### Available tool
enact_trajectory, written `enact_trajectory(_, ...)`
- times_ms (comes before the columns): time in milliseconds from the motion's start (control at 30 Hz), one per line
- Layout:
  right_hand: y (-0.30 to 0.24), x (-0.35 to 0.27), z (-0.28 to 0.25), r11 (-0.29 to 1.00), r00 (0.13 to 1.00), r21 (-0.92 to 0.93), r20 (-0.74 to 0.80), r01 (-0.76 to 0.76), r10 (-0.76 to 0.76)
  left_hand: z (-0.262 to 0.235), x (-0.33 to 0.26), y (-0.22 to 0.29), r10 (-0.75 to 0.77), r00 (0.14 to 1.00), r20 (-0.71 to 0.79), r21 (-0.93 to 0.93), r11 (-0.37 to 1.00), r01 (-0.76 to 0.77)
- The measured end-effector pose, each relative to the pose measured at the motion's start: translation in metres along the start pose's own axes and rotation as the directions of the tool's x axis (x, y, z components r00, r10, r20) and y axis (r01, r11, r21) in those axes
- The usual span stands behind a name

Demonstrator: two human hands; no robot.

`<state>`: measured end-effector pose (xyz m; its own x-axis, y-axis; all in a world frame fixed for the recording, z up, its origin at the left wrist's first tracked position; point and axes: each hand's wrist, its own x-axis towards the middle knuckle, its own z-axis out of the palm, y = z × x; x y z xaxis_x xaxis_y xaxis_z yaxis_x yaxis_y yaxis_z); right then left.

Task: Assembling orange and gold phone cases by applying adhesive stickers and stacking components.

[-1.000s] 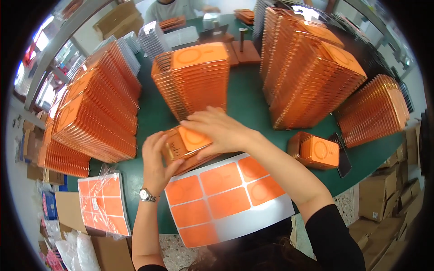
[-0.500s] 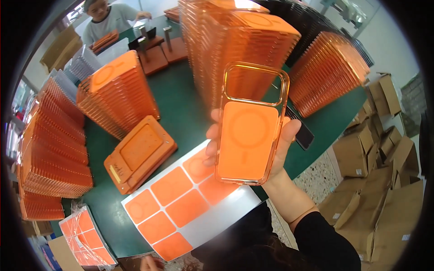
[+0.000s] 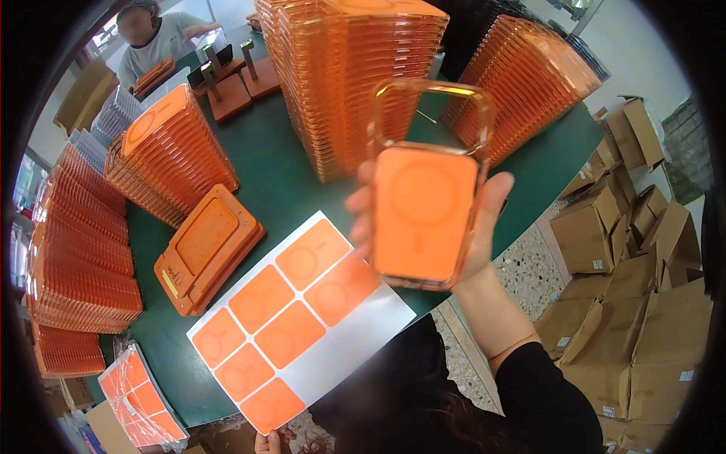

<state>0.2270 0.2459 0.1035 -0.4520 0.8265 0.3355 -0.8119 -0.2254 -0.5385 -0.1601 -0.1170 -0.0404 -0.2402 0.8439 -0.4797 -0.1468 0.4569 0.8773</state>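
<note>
Head view: right hand point(image 3: 482, 236), curled, holds 1 amber-framed phone case point(image 3: 429, 185) with ringed orange panel point(image 3: 423, 223); left hand point(image 3: 274, 442)'s grip unclear.

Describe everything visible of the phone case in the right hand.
The phone case has rounded corners, a glossy, amber, plastic-looking rim, a see-through upper section and an orange panel with a ring and bar. Blurred, it is held above the table, see-through end uppermost, the right hand gripping both sides.
</note>
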Motion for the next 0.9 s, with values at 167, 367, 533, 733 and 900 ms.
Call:
enact_trajectory(167, -0.084, 0.001, -0.026, -0.059, 0.993, -0.998, -0.014, -0.021, -0.119, 0.015, -0.003, -0.003, -0.006, 0.995, -0.1, -0.208, 0.978, -0.015)
enact_trajectory(367, -0.084, 0.01, -0.047, -0.534, 0.979, -0.839, -0.181, -0.103, 0.097, 0.016, 0.001, -0.014, -0.076, 0.955, -0.288, -0.538, 0.838, -0.096)
enact_trajectory(533, -0.08, 0.013, -0.052, -0.585, 0.937, -0.802, -0.285, -0.12, 0.199, 0.012, -0.009, -0.023, 0.015, 0.98, -0.201, -0.503, 0.856, -0.116)
enact_trajectory(733, -0.076, 0.006, -0.06, -0.602, 0.961, -0.799, -0.159, 0.008, 0.225, 0.055, -0.018, 0.024, -0.03, 0.959, -0.281, -0.431, 0.897, -0.098)
enact_trajectory(900, 0.006, -0.017, 0.009, -0.299, 0.982, -0.945, 0.081, 0.131, 0.173, 0.064, -0.014, 0.026, 0.033, 0.949, -0.313, -0.345, 0.927, -0.146)
